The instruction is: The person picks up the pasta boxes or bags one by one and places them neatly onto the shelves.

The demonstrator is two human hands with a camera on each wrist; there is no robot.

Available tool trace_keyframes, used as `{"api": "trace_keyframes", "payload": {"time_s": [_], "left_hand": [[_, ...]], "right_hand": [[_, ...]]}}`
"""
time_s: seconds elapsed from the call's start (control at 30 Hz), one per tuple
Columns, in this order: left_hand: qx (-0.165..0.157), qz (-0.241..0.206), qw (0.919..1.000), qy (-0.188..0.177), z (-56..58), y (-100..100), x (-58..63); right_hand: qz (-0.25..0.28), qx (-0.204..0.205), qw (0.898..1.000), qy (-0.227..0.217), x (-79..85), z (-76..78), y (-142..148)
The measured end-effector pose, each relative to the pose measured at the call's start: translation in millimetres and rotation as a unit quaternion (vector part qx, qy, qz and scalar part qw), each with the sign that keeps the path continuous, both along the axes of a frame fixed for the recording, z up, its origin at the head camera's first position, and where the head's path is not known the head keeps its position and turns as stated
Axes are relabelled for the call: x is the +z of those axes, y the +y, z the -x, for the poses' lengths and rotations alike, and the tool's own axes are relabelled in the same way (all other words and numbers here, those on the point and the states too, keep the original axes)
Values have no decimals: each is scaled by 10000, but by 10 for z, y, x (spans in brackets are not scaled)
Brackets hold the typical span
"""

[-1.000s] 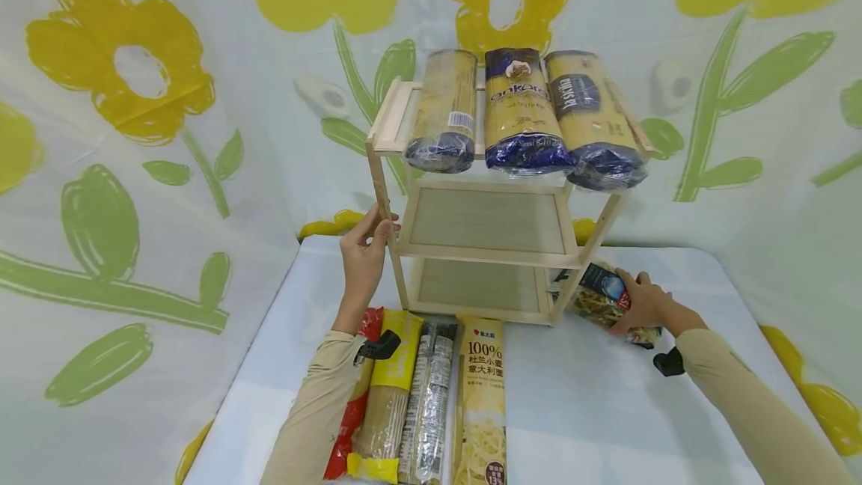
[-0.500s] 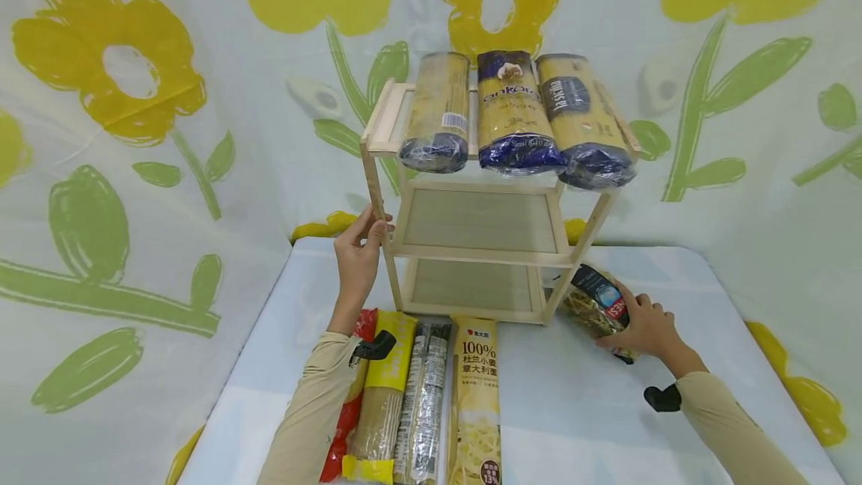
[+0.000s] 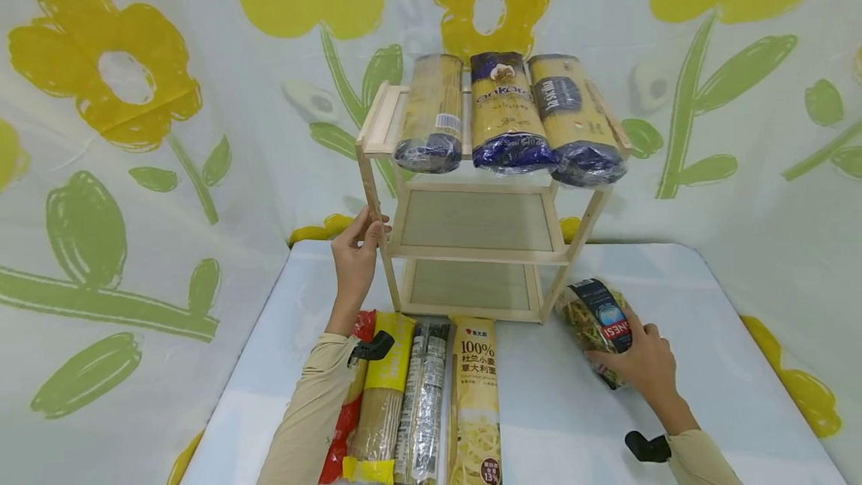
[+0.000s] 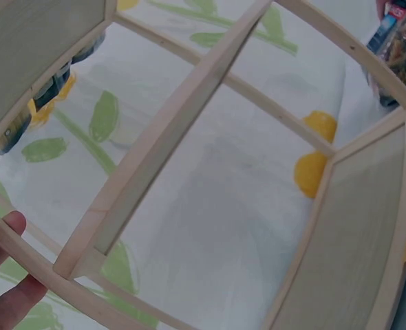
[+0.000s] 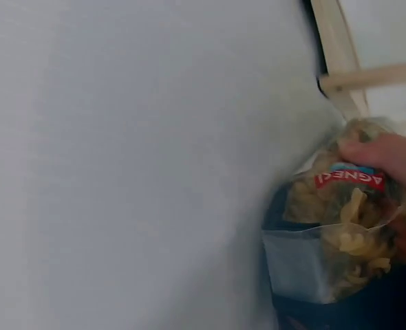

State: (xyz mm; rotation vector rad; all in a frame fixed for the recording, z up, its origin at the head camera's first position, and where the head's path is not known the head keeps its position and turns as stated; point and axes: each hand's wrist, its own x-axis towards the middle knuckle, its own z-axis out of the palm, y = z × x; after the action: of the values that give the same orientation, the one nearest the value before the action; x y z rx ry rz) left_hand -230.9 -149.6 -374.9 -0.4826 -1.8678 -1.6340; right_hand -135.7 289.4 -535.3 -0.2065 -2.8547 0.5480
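In the head view my left hand grips the left front post of a three-tier wooden shelf; the left wrist view shows its fingers around the wood. At the shelf's lower right, my right hand holds a bag of pasta with a dark band and a red label, thumb on one side and fingers on the other. Twisted pasta pieces show through the clear bag in the right wrist view. Three packs of spaghetti lie side by side on the top tier.
In front of the shelf lie a red pack, a yellow pack, a clear and dark noodle pack and a pale yellow pasta pack. A flowered cloth hangs behind the white table.
My right hand has drawn the bag of pasta toward me, out from behind the shelf's right post, and turned it. The left hand keeps its grip on the post.
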Motion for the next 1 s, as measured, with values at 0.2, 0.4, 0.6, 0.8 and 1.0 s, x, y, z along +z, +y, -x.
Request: {"api": "trace_keyframes", "payload": {"time_s": [0.2,0.4,0.6,0.8,1.0], "left_hand": [[10,-52,10000,-40,-9,-21,-13],[38,-59,9999,82,15,-42,-7],[22,-59,10000,-32,1,-52,-2],[68,-28,9999,-113,-20,-30,2],[-40,-3,10000,-27,-2,-5,-4]], "right_hand": [[67,-319,9994,74,53,-227,-123],[416,-656,9968,-193,143,-390,-204],[770,-809,9935,-244,356,-546,-231],[720,-696,9947,-232,686,-722,-302],[722,-477,9961,-195,951,-867,-438]]}}
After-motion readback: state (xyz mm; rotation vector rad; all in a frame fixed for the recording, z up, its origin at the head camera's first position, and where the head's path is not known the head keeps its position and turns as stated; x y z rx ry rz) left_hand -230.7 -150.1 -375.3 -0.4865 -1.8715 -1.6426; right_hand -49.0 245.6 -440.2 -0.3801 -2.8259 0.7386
